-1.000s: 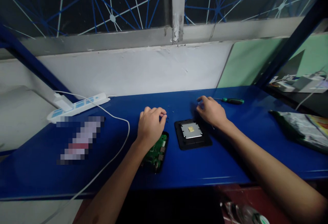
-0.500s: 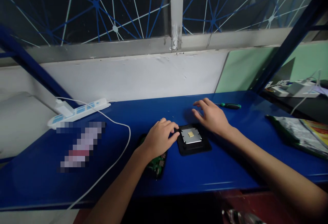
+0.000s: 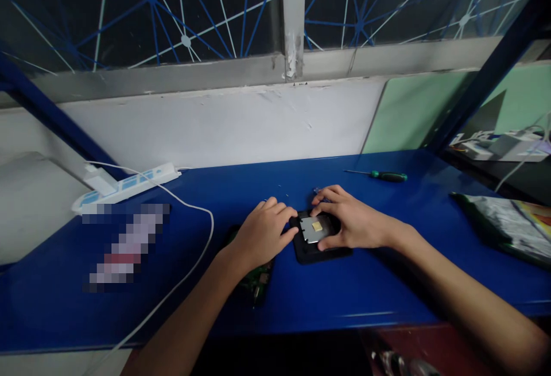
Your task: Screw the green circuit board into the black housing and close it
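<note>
A silver metal plate (image 3: 309, 231) with a small yellow pad (image 3: 317, 227) lies in a black plastic cover (image 3: 306, 254) on the blue tabletop. My left hand (image 3: 263, 231) has thumb and forefinger closed at the cover's left edge. From the right, my right hand (image 3: 350, 218) spans the plate, thumb at its near edge and fingers at its far edge. A green circuit board (image 3: 258, 281) in a dark casing lies partly hidden under my left hand and wrist. Just behind my right fingers is a small purplish thing (image 3: 317, 192), too small to make out.
A green-and-black screwdriver (image 3: 387, 176) lies at the back right. A white power strip (image 3: 129, 189) with a white cable (image 3: 206, 215) stands at the left, near a blurred-out item (image 3: 129, 244). A silvery bag (image 3: 503, 221) rests at the right edge.
My right hand has come down and left from above the cover onto the metal plate, its thumb and fingers now around it. My left hand stays at the cover's edge.
</note>
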Tool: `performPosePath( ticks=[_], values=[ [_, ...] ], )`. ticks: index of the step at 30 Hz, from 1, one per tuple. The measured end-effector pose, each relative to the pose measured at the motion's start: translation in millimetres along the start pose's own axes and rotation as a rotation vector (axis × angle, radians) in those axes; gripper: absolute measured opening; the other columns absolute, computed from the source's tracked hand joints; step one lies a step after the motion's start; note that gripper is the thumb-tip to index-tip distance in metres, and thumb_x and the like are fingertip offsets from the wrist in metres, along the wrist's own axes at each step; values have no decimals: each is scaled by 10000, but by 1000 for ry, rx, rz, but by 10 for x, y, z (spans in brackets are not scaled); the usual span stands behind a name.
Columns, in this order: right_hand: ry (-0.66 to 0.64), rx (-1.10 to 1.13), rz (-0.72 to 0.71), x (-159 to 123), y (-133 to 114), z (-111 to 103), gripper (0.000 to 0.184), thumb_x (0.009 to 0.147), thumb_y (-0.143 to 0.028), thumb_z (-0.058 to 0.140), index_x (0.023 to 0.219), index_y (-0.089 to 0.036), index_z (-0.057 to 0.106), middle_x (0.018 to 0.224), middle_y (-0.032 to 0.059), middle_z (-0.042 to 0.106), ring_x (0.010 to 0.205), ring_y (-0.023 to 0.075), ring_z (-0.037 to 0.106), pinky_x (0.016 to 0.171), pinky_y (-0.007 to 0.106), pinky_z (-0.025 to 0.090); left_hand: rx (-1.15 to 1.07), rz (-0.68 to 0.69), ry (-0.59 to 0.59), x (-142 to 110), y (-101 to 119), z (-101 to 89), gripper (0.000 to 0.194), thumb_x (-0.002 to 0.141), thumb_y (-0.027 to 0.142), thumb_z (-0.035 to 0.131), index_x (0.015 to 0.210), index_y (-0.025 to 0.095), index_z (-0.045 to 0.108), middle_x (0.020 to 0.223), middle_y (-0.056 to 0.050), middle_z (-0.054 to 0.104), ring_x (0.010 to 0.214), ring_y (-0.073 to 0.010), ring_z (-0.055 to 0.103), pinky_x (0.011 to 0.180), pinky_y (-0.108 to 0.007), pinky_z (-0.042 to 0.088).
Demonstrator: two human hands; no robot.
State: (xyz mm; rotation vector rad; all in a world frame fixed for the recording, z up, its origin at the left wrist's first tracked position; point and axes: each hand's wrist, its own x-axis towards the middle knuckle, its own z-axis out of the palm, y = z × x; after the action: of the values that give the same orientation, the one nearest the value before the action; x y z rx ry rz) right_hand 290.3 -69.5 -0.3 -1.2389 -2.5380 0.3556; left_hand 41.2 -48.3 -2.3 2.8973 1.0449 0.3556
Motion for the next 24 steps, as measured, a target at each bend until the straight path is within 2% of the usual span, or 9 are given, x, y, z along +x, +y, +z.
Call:
performPosePath(
  ticks=[3, 8, 15, 20, 24],
  values=[
    [-2, 17, 11, 14, -27, 13, 516, 726, -518, 781, 1082, -160, 672, 1200, 130, 597, 1178, 317, 468, 1008, 482, 449, 122, 28, -60, 73, 48, -76, 182, 953, 274, 594, 1104, 179, 629, 988, -64, 672, 953, -269, 561, 785, -379, 435],
    [19, 48, 14, 45, -79, 20, 448, 720, -437, 788, 1037, -149, 659, 1138, 129, 635, 1127, 300, 532, 996, 479, 461, 243, 93, -128, 195, 61, -109, 162, 901, 129, 499, 967, 181, 638, 986, -81, 655, 917, -265, 560, 753, -372, 423],
    [119, 40, -52, 47, -118, 16, 384, 752, -404, 775, 1033, -165, 666, 1178, 118, 670, 1136, 299, 578, 993, 488, 485, 209, 78, -67, 213, -20, -19, 210, 879, 123, 449, 910, 193, 645, 907, -76, 636, 849, -265, 541, 745, -390, 424],
    [228, -39, -86, 39, -91, 12, 427, 797, -428, 751, 1111, -157, 649, 1222, 144, 642, 1124, 303, 580, 967, 499, 507, 123, 62, 64, 162, -40, -22, 354, 815, 108, 472, 1123, 205, 616, 967, -69, 638, 914, -270, 542, 804, -403, 425],
    [320, -117, -102, 24, -88, -6, 446, 837, -440, 717, 1164, -152, 620, 1222, 157, 625, 1082, 301, 583, 928, 496, 518, 66, 101, 135, 124, 14, -83, 490, 838, 277, 602, 1308, 170, 516, 1115, -96, 607, 1020, -297, 530, 916, -441, 405]
  ],
)
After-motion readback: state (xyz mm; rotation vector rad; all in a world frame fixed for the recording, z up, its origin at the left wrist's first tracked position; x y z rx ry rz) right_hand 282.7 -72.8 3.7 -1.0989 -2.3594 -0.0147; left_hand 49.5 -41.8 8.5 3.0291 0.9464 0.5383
